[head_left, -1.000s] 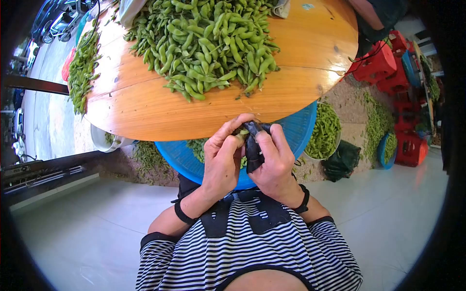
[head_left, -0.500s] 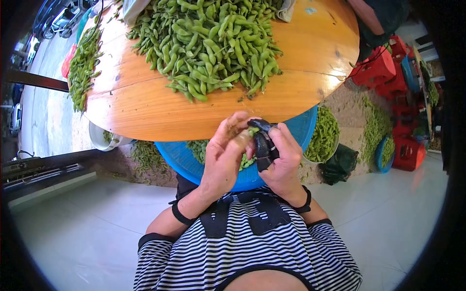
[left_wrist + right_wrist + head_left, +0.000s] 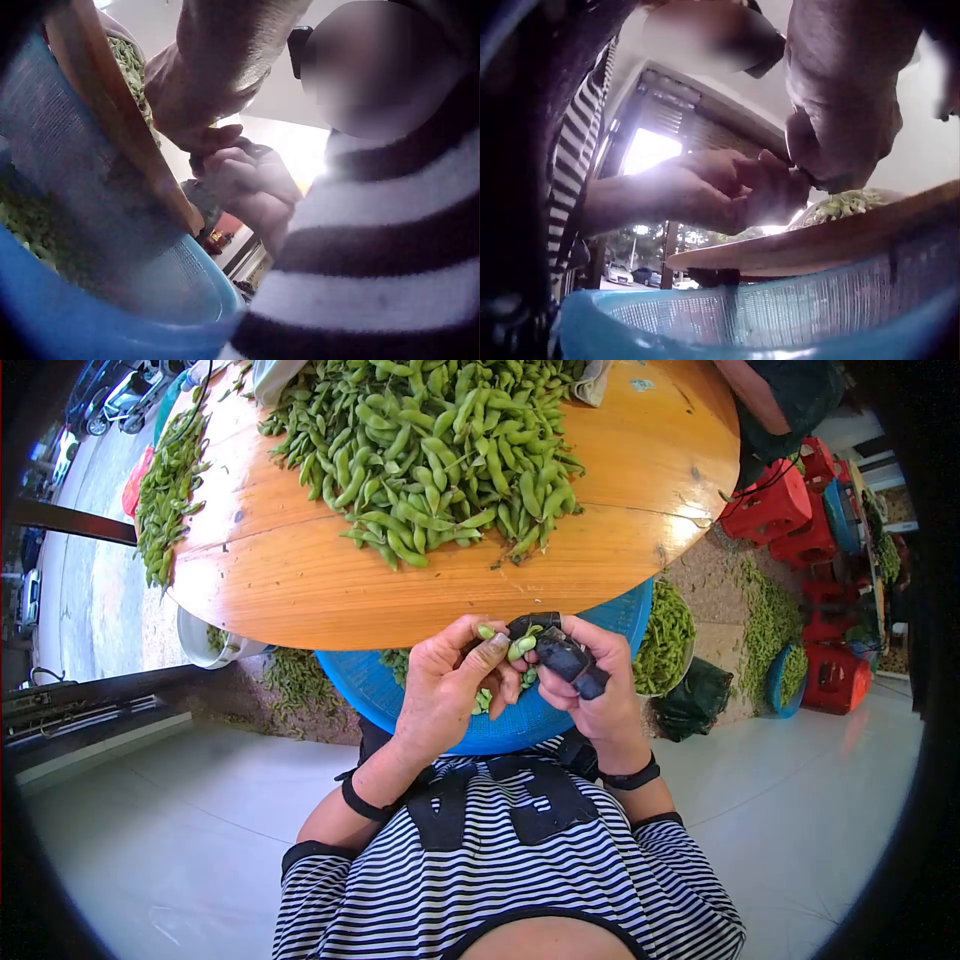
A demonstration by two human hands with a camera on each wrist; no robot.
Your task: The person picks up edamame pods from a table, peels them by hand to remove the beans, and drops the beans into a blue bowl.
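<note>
Over the blue basket (image 3: 350,675), both hands meet just off the table edge. My right hand (image 3: 607,685), black covers (image 3: 566,656) on its thumb and forefinger, pinches a green soybean pod (image 3: 522,648). Thumb and forefinger of my left hand (image 3: 437,685) pinch a green piece of soybean (image 3: 486,631) close beside it; the other fingers are curled below. Pale green shelled beans (image 3: 483,701) show between the hands, above the basket. Both wrist views show the hands fingertip to fingertip, with the pod hidden.
A large heap of soybean pods (image 3: 430,460) covers the middle of the wooden table (image 3: 330,595). More pods lie along its left side. A white bucket (image 3: 195,640), a basin of pods (image 3: 668,640), a dark green bag (image 3: 697,700) and red stools (image 3: 775,505) stand around.
The hands have moved slightly apart, and the right hand has turned so its black-covered fingers point left. More green of the pod shows between the fingers.
</note>
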